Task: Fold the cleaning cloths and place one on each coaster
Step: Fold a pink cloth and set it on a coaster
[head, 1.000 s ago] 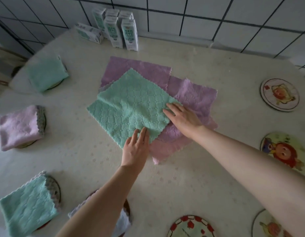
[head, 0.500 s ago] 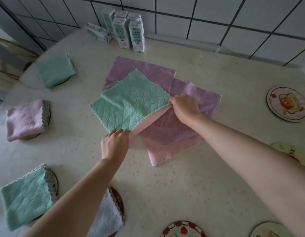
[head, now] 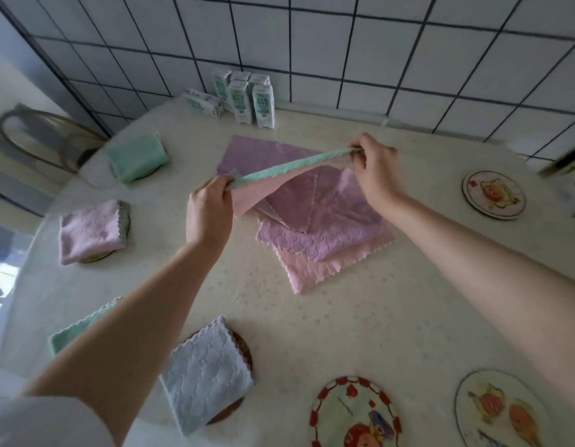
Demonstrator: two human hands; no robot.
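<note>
Lifted off the pile since before, green cloth [head: 289, 166] hangs stretched between left hand [head: 208, 204] and right hand [head: 375, 169], both pinched on opposite corners above purple cloths [head: 315, 217] on the worktop [head: 360, 324].

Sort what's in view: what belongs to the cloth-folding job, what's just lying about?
Job:
- green cloth, lifted in left hand and right hand
- flat pile of cloths
- folded cloths on coasters: green, pink, white
- bare coasters

Lying about:
- cartons by the wall
- chair
</note>
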